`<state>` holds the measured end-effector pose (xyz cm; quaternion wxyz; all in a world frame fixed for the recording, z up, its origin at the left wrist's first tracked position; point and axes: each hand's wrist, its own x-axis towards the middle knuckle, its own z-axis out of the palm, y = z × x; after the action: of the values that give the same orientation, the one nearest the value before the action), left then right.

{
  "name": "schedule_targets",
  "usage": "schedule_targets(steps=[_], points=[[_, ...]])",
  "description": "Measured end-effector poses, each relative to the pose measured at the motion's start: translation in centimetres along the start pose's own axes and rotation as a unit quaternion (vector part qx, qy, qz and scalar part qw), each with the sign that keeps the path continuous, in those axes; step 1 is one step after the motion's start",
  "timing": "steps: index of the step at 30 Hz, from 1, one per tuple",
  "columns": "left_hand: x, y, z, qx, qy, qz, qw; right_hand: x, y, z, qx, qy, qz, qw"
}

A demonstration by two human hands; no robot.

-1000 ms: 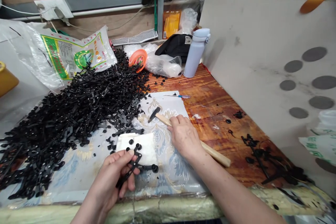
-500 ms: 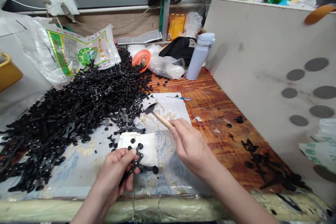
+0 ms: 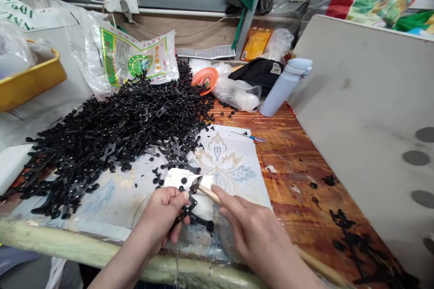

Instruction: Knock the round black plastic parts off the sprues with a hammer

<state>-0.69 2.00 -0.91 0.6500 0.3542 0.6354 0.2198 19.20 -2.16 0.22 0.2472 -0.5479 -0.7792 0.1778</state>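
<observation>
My left hand [image 3: 167, 212] is closed around a black jointed plastic part [image 3: 191, 210], thumb on top, above a white block [image 3: 205, 207] near the table's front edge. Round black knobs show at the part's ends. In my right hand [image 3: 246, 223] is a small hammer, gripped by its light wooden handle [image 3: 210, 194]. The dark hammer head [image 3: 195, 184] is beside my left thumb, at the upper end of the part; whether they touch I cannot tell. A loose black knob [image 3: 184, 180] lies on the block.
A large heap of black parts [image 3: 125, 122] covers the left and back. Behind it lie a printed plastic bag [image 3: 139, 58] and an orange dish [image 3: 205, 80]. A pale blue bottle [image 3: 285, 88] stands near a grey panel [image 3: 359, 99]. A screwdriver [image 3: 249, 136] lies mid-table.
My right hand has brought the hammer down and toward my left hand. The view has shifted, so the scene sits further right. My left hand still holds the black part.
</observation>
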Motion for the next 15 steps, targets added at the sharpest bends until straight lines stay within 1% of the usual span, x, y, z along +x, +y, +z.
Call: schedule_targets(steps=[1,2,3,6,7,8,11,12,15], points=[[0.0,0.1,0.0,0.003,0.0,-0.003,1.0,0.1,0.0,0.0,-0.014,-0.023,0.012,1.0],[0.0,0.1,0.0,0.007,0.001,-0.007,1.0,0.1,-0.1,0.0,-0.016,-0.032,0.018,0.999],[0.0,0.2,-0.1,0.011,0.002,-0.009,1.0,0.2,-0.2,-0.2,-0.005,-0.024,0.016,1.0],[0.1,0.3,-0.2,0.019,-0.004,-0.007,1.0,0.2,-0.6,-0.7,0.04,0.051,-0.009,0.998],[0.2,0.3,-0.2,0.019,-0.007,-0.006,1.0,0.2,-0.6,-0.7,0.04,0.062,-0.014,0.997],[0.2,0.3,-0.2,0.018,-0.01,-0.006,1.0,0.1,-0.7,-0.6,0.031,0.058,-0.013,0.998],[0.3,0.2,-0.3,0.02,-0.008,-0.009,1.0,-0.2,-0.6,0.2,0.002,-0.016,0.016,1.0],[0.3,0.3,-0.3,0.023,-0.006,-0.009,1.0,-0.3,-0.5,0.4,0.007,-0.026,0.024,0.999],[0.3,0.3,-0.3,0.028,-0.007,-0.004,1.0,-0.6,-0.4,0.9,0.03,0.009,0.036,0.999]])
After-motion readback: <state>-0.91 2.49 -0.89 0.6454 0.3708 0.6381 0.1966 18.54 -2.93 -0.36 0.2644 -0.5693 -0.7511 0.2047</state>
